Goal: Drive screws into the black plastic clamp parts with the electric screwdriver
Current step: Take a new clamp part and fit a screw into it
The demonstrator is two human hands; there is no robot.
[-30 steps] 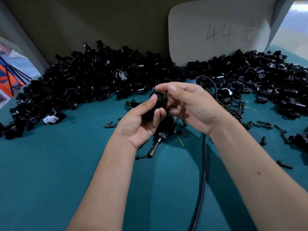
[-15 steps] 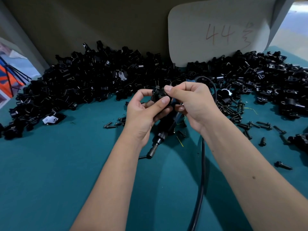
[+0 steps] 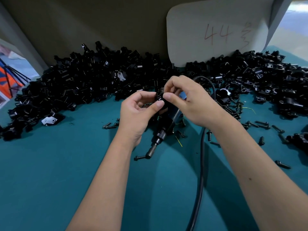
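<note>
Lower frame: both forearms run up from the bottom edge over the teal desk [image 3: 50, 189], and a black cable [image 3: 200, 172] snakes up between them.

Mid frame: the electric screwdriver [image 3: 164, 129] lies flat on the desk beneath the hands, bit end pointing toward lower left, nobody holding it. One loose screw [image 3: 139, 158] lies touching its tip; more screws [image 3: 260, 124] are scattered at right of centre.

Just above: the left hand [image 3: 135, 114] pinches a black clamp part [image 3: 160, 97] between thumb and forefinger, other fingers loosely curled. The right hand [image 3: 191, 100] comes in from the right, its thumb and forefinger closing on the same part — whether a screw sits between those fingertips I cannot tell; the piece is mostly hidden.

Handling, as a judgement: the part looks small, light and rigid moulded plastic, smooth enough to slip or twist under driver torque. Best held by its outer body, screw hole left clear. Screws are tiny and prone to roll.

Far: a large pile of clamp parts [image 3: 83, 84] spans the upper frame from left to right, against a board [image 3: 216, 22] marked 44.
</note>
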